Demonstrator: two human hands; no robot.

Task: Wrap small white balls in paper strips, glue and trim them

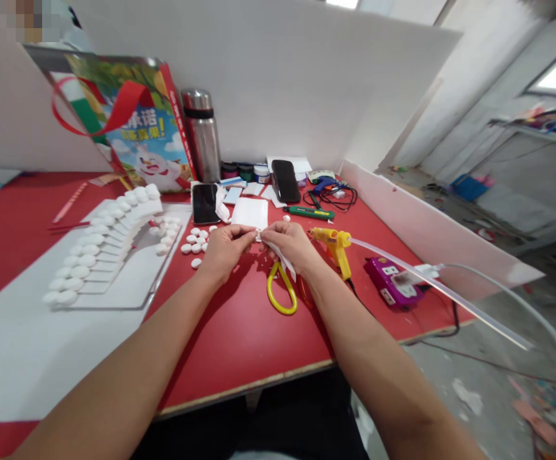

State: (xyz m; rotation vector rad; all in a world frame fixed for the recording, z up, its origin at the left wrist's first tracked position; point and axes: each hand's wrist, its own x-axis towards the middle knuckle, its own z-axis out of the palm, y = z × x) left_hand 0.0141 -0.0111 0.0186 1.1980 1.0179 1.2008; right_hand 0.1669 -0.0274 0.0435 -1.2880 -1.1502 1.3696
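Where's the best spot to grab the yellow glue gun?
Probably the handle of the yellow glue gun, from the near right side: it slants toward you, while the nozzle points left and the clear glue stick sticks out behind.

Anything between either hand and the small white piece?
Nothing visible: the left hand and right hand both have fingertips at the small white piece. The white strip and yellow loop are on the near side, out of the way.

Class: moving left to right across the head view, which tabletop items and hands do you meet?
Disc-edged arch → loose white discs → left hand → right hand → yellow glue gun → purple power strip.
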